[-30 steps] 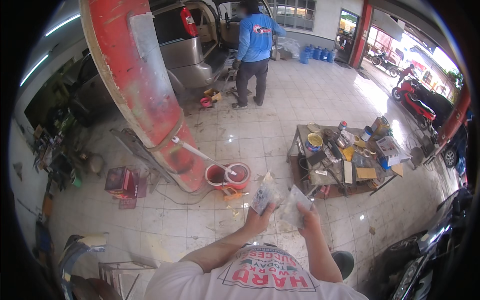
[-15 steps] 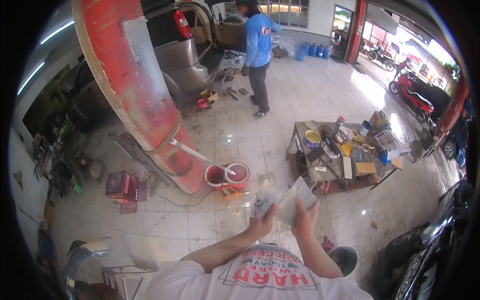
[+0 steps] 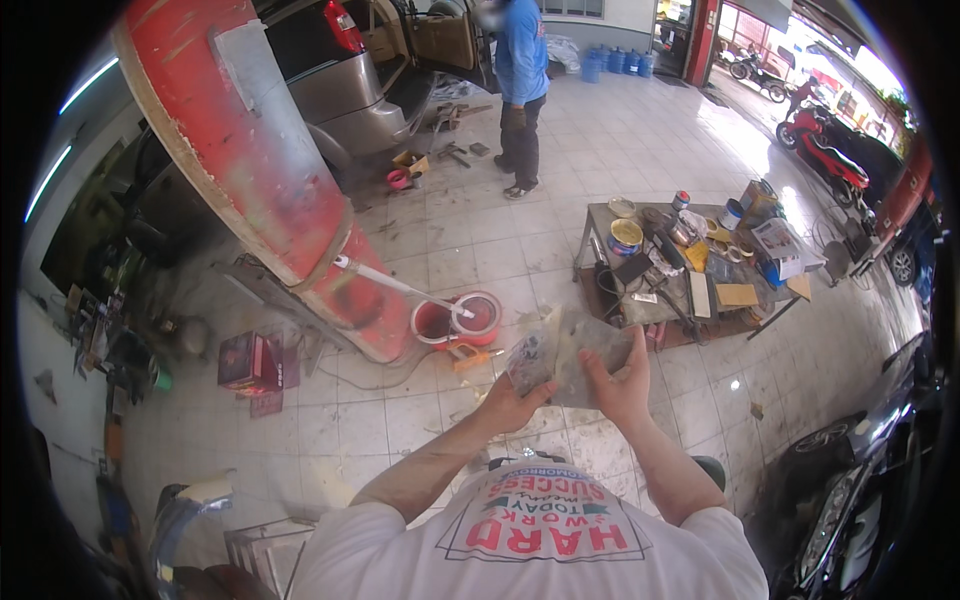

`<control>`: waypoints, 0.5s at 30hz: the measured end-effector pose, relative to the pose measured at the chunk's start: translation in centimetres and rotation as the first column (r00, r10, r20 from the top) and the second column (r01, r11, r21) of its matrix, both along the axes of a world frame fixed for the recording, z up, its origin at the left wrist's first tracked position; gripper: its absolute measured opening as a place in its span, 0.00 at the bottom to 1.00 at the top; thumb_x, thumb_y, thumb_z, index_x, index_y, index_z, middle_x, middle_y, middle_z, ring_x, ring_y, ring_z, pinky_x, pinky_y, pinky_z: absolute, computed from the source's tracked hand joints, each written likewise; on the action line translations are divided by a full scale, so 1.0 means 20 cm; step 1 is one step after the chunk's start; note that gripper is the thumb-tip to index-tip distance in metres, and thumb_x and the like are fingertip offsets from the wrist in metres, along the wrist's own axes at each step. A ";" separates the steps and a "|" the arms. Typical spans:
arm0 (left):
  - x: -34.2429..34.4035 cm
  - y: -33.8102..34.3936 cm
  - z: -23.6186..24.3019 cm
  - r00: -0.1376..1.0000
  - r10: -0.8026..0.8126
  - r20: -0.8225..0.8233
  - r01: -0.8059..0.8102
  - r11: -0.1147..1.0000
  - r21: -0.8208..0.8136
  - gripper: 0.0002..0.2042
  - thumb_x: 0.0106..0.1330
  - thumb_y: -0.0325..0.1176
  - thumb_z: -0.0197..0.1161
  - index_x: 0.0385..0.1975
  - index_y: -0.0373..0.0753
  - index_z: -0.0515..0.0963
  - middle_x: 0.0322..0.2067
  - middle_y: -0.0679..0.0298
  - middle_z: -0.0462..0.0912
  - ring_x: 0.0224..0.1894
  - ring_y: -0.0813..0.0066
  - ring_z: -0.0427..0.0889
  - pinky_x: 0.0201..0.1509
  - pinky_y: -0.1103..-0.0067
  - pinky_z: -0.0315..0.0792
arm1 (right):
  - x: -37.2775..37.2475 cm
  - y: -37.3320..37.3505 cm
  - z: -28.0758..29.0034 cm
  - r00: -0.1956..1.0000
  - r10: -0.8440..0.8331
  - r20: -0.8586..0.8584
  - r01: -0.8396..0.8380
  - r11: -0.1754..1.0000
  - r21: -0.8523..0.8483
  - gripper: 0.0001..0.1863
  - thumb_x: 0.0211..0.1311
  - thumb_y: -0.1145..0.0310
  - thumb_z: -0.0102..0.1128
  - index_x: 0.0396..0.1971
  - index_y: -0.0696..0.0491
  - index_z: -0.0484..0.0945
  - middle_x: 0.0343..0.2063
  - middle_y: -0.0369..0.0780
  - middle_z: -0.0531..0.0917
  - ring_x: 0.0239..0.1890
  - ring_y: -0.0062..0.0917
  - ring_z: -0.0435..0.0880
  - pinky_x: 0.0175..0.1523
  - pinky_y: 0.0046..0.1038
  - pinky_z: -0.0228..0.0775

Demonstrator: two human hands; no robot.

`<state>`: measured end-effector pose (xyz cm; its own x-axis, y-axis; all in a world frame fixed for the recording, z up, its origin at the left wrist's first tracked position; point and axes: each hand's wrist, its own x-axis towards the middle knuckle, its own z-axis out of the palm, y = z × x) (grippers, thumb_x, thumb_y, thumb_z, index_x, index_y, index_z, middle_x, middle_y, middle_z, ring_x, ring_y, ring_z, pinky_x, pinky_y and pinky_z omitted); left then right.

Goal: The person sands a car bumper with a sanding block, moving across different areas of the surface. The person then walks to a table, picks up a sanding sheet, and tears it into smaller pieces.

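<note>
My left hand is closed on a whitish, see-through piece with dark marks, perhaps plastic; its kind is unclear. In my right hand is a thin greyish sheet, pinched with the thumb on top. The two pieces meet or overlap in front of my chest, and their shared edge is blurred. Both forearms reach forward from my white printed shirt.
Red buckets and a spray gun stand by the red pillar. A cluttered worktable is ahead on the right. A person in blue stands near an open vehicle. A dark car is at right.
My hands have come up and the sheet has tilted flatter against the see-through piece. My view has shifted. The person in blue still stands by the vehicle.
</note>
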<state>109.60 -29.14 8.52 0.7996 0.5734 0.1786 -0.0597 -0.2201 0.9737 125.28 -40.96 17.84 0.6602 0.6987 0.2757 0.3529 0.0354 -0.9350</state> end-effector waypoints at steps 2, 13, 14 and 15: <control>-0.04 0.02 -0.01 0.982 -0.106 -0.156 0.092 0.991 -0.096 0.26 0.72 0.40 0.67 0.64 0.34 0.70 0.52 0.57 0.83 0.53 0.71 0.81 0.58 0.72 0.75 | 0.00 0.00 0.01 0.993 0.092 0.068 -0.070 0.958 -0.278 0.23 0.58 0.66 0.75 0.45 0.58 0.71 0.34 0.43 0.84 0.38 0.25 0.83 0.46 0.29 0.75; -0.03 0.02 0.07 0.949 0.298 0.105 -0.227 0.874 -0.429 0.23 0.77 0.43 0.59 0.62 0.32 0.72 0.52 0.55 0.83 0.56 0.69 0.80 0.61 0.71 0.72 | -0.05 0.09 -0.10 0.989 0.075 -0.124 -0.082 0.995 -0.050 0.26 0.58 0.69 0.75 0.51 0.59 0.70 0.42 0.42 0.82 0.45 0.22 0.81 0.51 0.28 0.74; -0.02 0.01 0.08 0.916 0.400 0.033 -0.381 0.894 -0.237 0.22 0.76 0.43 0.60 0.59 0.31 0.75 0.49 0.54 0.85 0.56 0.69 0.81 0.60 0.72 0.72 | -0.05 0.10 -0.11 0.992 -0.004 -0.124 -0.013 0.991 -0.134 0.26 0.59 0.70 0.74 0.53 0.60 0.70 0.44 0.42 0.82 0.46 0.23 0.81 0.52 0.28 0.74; -0.02 -0.02 0.08 0.909 0.407 0.091 -0.386 0.904 -0.185 0.22 0.76 0.43 0.61 0.57 0.30 0.76 0.48 0.53 0.86 0.54 0.69 0.83 0.57 0.72 0.73 | -0.06 0.11 -0.12 0.968 -0.007 -0.250 0.022 0.998 0.059 0.26 0.60 0.70 0.73 0.53 0.60 0.69 0.45 0.43 0.81 0.47 0.24 0.80 0.53 0.28 0.73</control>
